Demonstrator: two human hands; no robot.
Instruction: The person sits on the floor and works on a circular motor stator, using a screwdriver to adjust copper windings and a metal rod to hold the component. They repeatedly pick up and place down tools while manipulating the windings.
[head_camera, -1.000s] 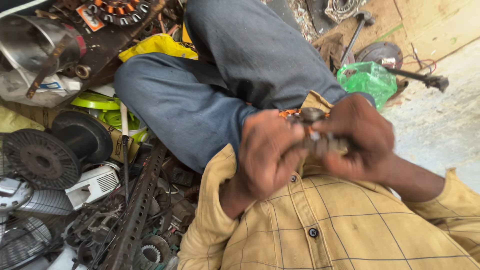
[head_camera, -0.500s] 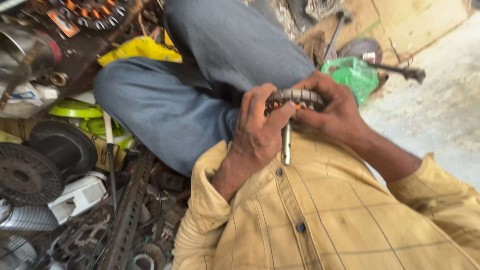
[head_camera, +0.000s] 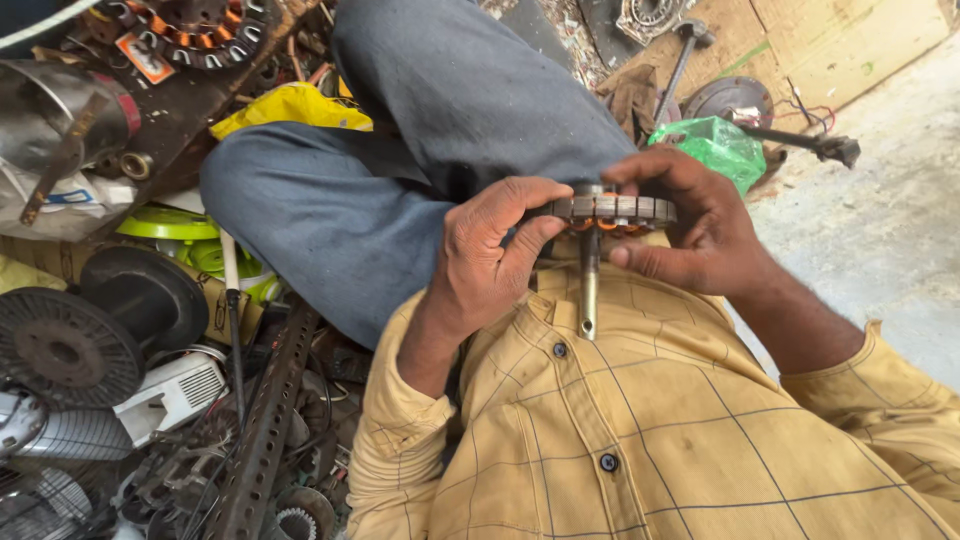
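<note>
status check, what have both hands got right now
Left hand and right hand both grip the motor stator edge-on, over the lap. Its metal shaft points at the yellow shirt. Nothing between the hands.

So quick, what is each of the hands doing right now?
Left hand: closed on the rim of the motor stator.
Right hand: closed on the stator's other side; its shaft hangs free.

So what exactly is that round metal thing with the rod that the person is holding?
It is a fan motor stator: a flat ring of grey stacked metal plates seen edge-on, with orange copper windings showing underneath. A dull metal shaft hangs down from its centre toward the yellow checked shirt. The left hand and right hand pinch its rim from either side.
</note>
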